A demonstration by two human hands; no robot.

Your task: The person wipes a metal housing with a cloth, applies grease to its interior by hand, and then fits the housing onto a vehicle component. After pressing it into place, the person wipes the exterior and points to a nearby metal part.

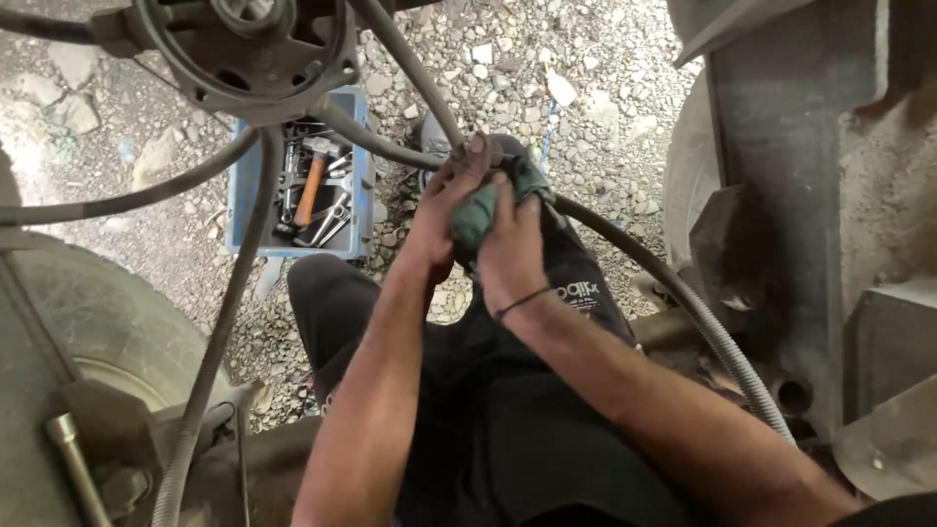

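Note:
My left hand (451, 200) grips the end of a dark hose (410, 68) that runs up toward a round metal hub (249, 49) at the top left. Beside it, my right hand (510, 244) presses a teal-green rag (478, 217) around the same spot, where the hose meets a spiral-wrapped hose (703, 322) running down to the right. Both hands touch each other over my dark trousers. A thin black band circles my right wrist. The joint between the hoses is hidden by the rag and my fingers.
A blue toolbox (363, 210) with an orange-handled hammer (310, 185) and several wrenches sits on the gravel ground (586, 78). A large tyre (107, 312) is at the left, heavy dusty machine frame (800, 195) at the right. More hoses (220, 322) hang at the left.

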